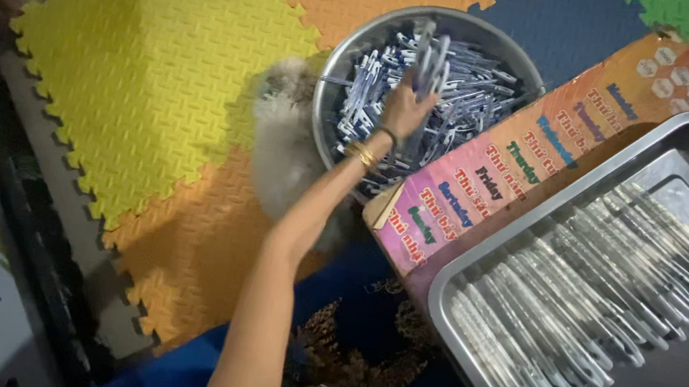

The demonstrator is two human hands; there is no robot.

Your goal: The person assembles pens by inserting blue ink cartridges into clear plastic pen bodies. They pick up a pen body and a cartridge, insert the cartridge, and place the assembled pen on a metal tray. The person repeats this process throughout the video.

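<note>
Your left hand [408, 109] is bare, and so is the whole forearm behind it, with no sleeve anywhere along its length. Just behind the hand, at the wrist, you wear a thin dark band [388, 134], and right behind that a stack of slim gold bangles [361, 153]. Well back from the hand, by your lap, you wear blue cloth [174, 375] and a dark fabric with a brown-gold leafy pattern [353, 363].

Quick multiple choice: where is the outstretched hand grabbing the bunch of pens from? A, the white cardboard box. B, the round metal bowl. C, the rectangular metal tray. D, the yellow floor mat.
B: the left hand lifts a bunch of pens over the round metal bowl heaped with pens, while the rectangular metal tray sits apart at the right with pens laid in rows.
</note>
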